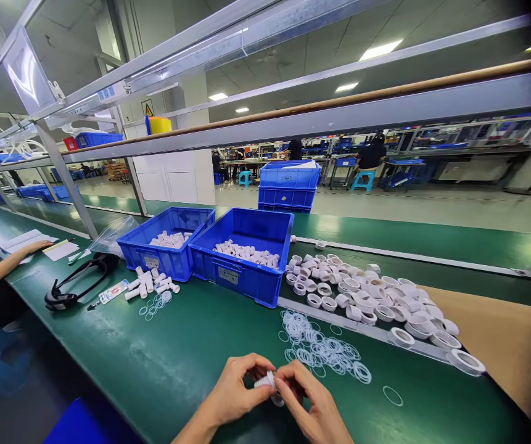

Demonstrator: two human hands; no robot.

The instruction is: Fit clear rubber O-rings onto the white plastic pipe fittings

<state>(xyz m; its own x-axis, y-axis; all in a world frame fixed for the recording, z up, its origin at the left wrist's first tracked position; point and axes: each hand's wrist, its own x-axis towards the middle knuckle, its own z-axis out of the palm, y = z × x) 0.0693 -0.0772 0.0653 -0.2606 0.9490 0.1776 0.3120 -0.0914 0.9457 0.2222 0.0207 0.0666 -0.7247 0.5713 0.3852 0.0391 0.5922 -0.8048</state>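
Near the front edge of the bench, my left hand [237, 391] grips a small white plastic pipe fitting [264, 380] with a ribbed side. Thumb and fingers of my right hand [309, 401] are closed at the fitting's other end, partly covering it. Whether a thin ring sits on it is too small to tell. Just beyond my hands lies a loose pile of thin clear rings [316, 345], with one single ring [393, 396] off to the right. Behind that pile, many white plastic collars [362, 293] are spread out.
Two blue bins [242, 277] hold small white fittings. Left of them lie more white fittings [147, 282], a few clear rings [155, 305] and a black-strapped headset [78, 287]. Brown cardboard [501, 333] lies at right. A co-worker's arm [6, 268] rests at far left. A shelf rail crosses above.
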